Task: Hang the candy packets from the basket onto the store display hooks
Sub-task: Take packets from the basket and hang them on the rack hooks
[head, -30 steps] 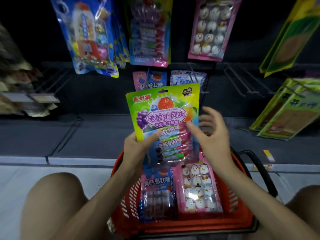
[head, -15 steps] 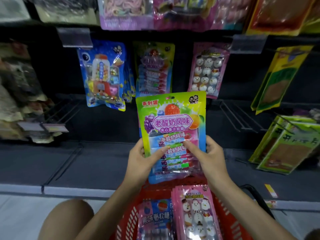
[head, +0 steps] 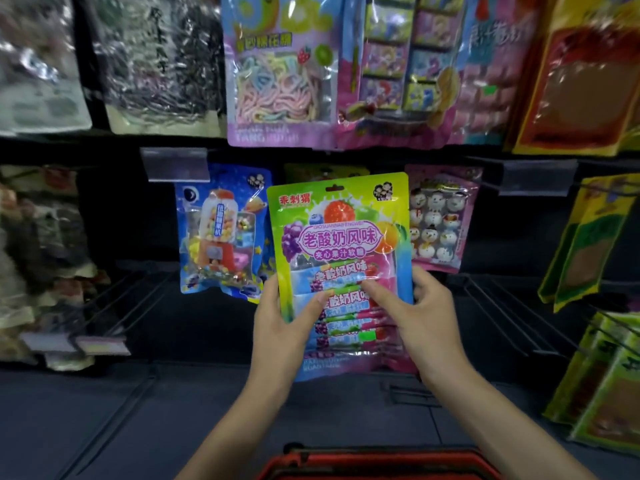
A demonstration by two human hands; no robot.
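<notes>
While we hold the green candy packet (head: 341,244) upright before the display, our left hand (head: 280,330) grips its lower left edge, thumb curled across the front, and our right hand (head: 422,317) grips the lower right edge the same way. It covers the gap between a hanging blue packet (head: 221,233) and a pink snowman packet (head: 440,223). Only the red basket (head: 381,462) rim shows, low between our forearms.

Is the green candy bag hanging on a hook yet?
Not yet. The left hand and right hand hold the green candy bag upright before the hanging packets.
</notes>
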